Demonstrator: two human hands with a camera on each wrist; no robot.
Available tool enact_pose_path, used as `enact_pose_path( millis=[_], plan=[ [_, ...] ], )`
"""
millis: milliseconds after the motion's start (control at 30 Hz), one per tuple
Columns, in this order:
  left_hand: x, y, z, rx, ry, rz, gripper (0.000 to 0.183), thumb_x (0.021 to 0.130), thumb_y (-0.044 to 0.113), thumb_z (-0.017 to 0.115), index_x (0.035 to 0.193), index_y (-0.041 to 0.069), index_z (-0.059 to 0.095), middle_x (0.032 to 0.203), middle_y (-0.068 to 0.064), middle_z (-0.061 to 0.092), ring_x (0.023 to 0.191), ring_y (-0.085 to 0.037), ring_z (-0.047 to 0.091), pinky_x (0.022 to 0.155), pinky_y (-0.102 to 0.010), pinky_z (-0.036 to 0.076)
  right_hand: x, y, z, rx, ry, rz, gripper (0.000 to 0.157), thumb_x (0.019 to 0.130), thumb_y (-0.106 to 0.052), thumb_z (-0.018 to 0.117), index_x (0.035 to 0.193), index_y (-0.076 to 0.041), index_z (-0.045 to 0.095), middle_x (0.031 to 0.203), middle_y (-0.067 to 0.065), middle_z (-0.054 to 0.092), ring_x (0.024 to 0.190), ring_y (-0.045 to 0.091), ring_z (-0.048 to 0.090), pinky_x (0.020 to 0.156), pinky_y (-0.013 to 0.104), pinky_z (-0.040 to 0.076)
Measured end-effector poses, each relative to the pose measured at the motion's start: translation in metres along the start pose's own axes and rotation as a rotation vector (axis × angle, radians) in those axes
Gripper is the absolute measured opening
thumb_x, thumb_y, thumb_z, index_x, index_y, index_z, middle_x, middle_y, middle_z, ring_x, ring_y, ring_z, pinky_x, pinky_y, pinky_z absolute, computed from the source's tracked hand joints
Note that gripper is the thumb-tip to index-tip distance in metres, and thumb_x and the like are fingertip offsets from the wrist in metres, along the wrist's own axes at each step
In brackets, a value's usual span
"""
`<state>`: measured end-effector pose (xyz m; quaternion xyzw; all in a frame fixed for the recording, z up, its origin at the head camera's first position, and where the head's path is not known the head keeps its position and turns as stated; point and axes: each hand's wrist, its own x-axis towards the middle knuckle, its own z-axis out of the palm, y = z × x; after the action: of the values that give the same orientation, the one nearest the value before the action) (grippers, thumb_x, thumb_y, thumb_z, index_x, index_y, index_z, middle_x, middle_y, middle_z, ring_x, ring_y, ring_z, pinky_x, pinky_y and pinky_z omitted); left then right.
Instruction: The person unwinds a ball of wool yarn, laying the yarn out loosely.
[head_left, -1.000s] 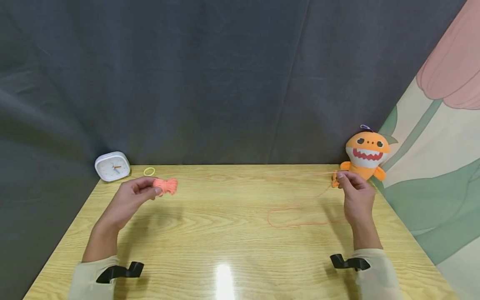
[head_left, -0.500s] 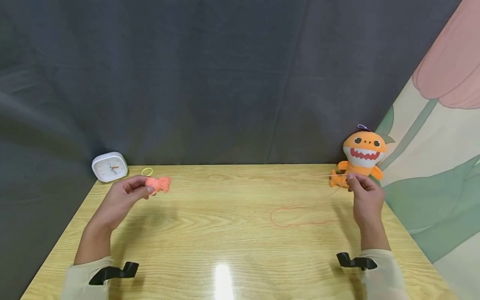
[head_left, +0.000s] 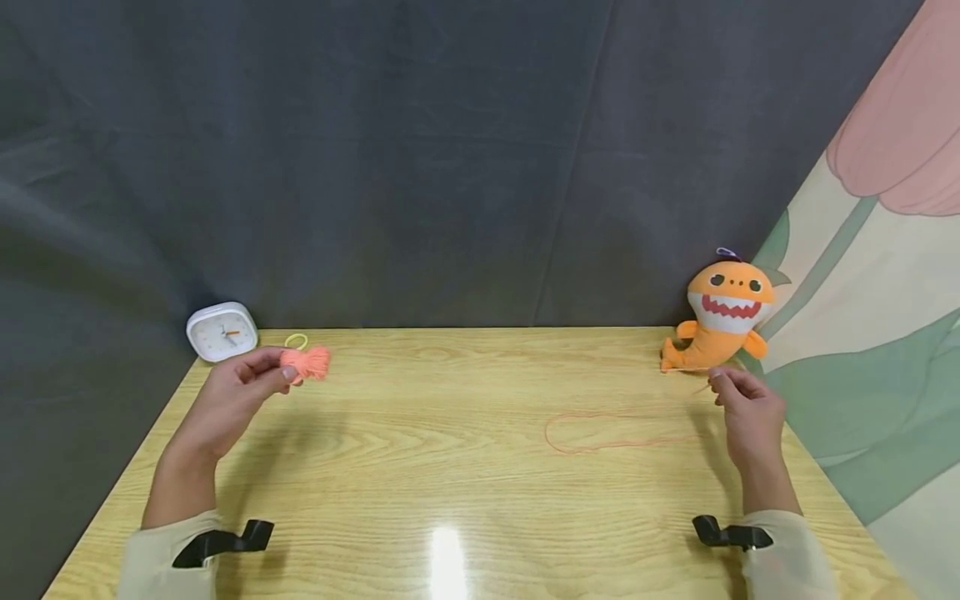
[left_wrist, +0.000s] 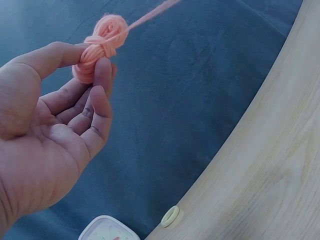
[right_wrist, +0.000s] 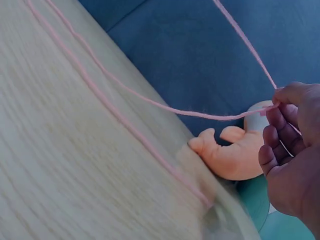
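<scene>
A small coral yarn bundle [head_left: 306, 363], wound round its middle, is pinched between the thumb and fingers of my left hand [head_left: 225, 400], above the far left of the table. In the left wrist view, a strand [left_wrist: 152, 16] runs from the bundle towards the upper right. My right hand [head_left: 752, 421] pinches the yarn near the right edge, in front of the plush shark. The right wrist view shows one taut length [right_wrist: 245, 40] rising from the fingertips and another length [right_wrist: 200, 115] drooping away. A loose loop of yarn [head_left: 573, 452] appears over the table's right half.
An orange plush shark [head_left: 723, 310] sits at the back right corner of the wooden table [head_left: 450, 483]. At the back left are a white clock [head_left: 222, 333] and a pale yellow ring [head_left: 297, 336]. A dark curtain [head_left: 420, 183] hangs behind the table.
My right hand has moved to the right and nearer, uncovering the shark's tail. The left hand has shifted a little left with the yarn bundle. Both keep their pinch.
</scene>
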<state>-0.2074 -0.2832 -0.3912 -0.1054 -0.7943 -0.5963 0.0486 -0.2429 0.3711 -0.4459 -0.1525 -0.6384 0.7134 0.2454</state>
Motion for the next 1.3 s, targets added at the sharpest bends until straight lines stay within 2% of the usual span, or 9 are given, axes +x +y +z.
enact_pose_path(
  millis=[133, 267, 367, 467, 600, 733, 967, 1233, 1300],
  plan=[
    [0.000, 0.000, 0.001, -0.019, 0.000, 0.010, 0.013, 0.103, 0.013, 0.063, 0.115, 0.015, 0.068, 0.093, 0.013, 0.067, 0.086, -0.006, 0.062, 0.078, -0.017, 0.051, 0.001, 0.005, -0.004, -0.089, -0.067, -0.002, 0.009, 0.095, -0.011, 0.074, 0.089, -0.009, 0.079, 0.074, -0.013, 0.069, 0.072, 0.007, 0.057, 0.061, 0.015, 0.048],
    [0.003, -0.001, 0.004, -0.010, -0.016, 0.016, 0.013, 0.103, 0.012, 0.064, 0.116, 0.013, 0.068, 0.094, 0.013, 0.067, 0.085, -0.006, 0.062, 0.077, -0.018, 0.052, 0.000, 0.012, -0.009, -0.206, -0.171, 0.011, 0.009, 0.097, -0.021, 0.074, 0.092, -0.016, 0.080, 0.078, -0.018, 0.070, 0.076, 0.003, 0.058, 0.065, 0.014, 0.049],
    [0.004, -0.002, 0.006, 0.006, -0.031, -0.001, 0.014, 0.103, 0.014, 0.064, 0.117, 0.010, 0.067, 0.095, 0.014, 0.068, 0.086, -0.006, 0.063, 0.078, -0.018, 0.053, 0.000, 0.016, -0.011, -0.295, -0.237, 0.004, 0.011, 0.099, -0.025, 0.071, 0.097, -0.018, 0.080, 0.082, -0.024, 0.071, 0.081, -0.002, 0.059, 0.069, 0.012, 0.049],
    [0.005, -0.003, 0.008, 0.031, -0.046, -0.031, 0.019, 0.104, 0.017, 0.063, 0.120, 0.006, 0.066, 0.097, 0.016, 0.068, 0.088, -0.007, 0.063, 0.080, -0.018, 0.054, 0.000, 0.020, -0.011, -0.414, -0.293, -0.019, 0.021, 0.102, -0.029, 0.067, 0.107, -0.012, 0.079, 0.086, -0.030, 0.069, 0.084, -0.005, 0.058, 0.070, 0.012, 0.051],
    [0.006, -0.005, 0.011, 0.052, -0.065, -0.058, 0.027, 0.104, 0.020, 0.063, 0.123, 0.000, 0.063, 0.098, 0.015, 0.067, 0.090, -0.008, 0.061, 0.082, -0.019, 0.054, 0.000, 0.026, -0.007, -0.547, -0.350, -0.040, 0.034, 0.103, -0.033, 0.064, 0.117, -0.004, 0.074, 0.089, -0.033, 0.067, 0.081, -0.001, 0.056, 0.067, 0.017, 0.052],
    [0.008, -0.006, 0.014, 0.053, -0.072, -0.061, 0.033, 0.104, 0.020, 0.064, 0.125, -0.004, 0.062, 0.099, 0.015, 0.067, 0.089, -0.009, 0.062, 0.082, -0.020, 0.054, -0.001, 0.031, -0.002, -0.604, -0.362, -0.033, 0.043, 0.103, -0.035, 0.065, 0.122, 0.003, 0.071, 0.087, -0.031, 0.066, 0.079, 0.002, 0.055, 0.066, 0.020, 0.051],
    [0.008, -0.005, 0.015, 0.069, -0.079, -0.095, 0.039, 0.104, 0.022, 0.063, 0.130, -0.007, 0.059, 0.099, 0.016, 0.067, 0.091, -0.007, 0.062, 0.083, -0.020, 0.054, -0.001, 0.041, 0.001, -0.649, -0.337, -0.091, 0.041, 0.101, -0.030, 0.067, 0.119, 0.006, 0.071, 0.088, -0.026, 0.069, 0.082, -0.009, 0.057, 0.069, 0.013, 0.049],
    [0.009, -0.006, 0.017, 0.072, -0.080, -0.109, 0.040, 0.104, 0.021, 0.064, 0.131, -0.007, 0.058, 0.099, 0.016, 0.067, 0.091, -0.007, 0.062, 0.084, -0.020, 0.055, -0.002, 0.044, 0.004, -0.657, -0.330, -0.138, 0.035, 0.101, -0.024, 0.069, 0.120, 0.005, 0.072, 0.093, -0.005, 0.077, 0.079, -0.009, 0.057, 0.065, 0.013, 0.050],
    [0.008, -0.006, 0.017, 0.067, -0.082, -0.107, 0.039, 0.104, 0.020, 0.064, 0.131, -0.008, 0.058, 0.099, 0.016, 0.067, 0.091, -0.007, 0.062, 0.083, -0.020, 0.055, -0.002, 0.044, 0.004, -0.660, -0.330, -0.142, 0.034, 0.101, -0.023, 0.069, 0.120, 0.005, 0.072, 0.094, -0.004, 0.077, 0.079, -0.008, 0.057, 0.064, 0.013, 0.050]
  ],
)
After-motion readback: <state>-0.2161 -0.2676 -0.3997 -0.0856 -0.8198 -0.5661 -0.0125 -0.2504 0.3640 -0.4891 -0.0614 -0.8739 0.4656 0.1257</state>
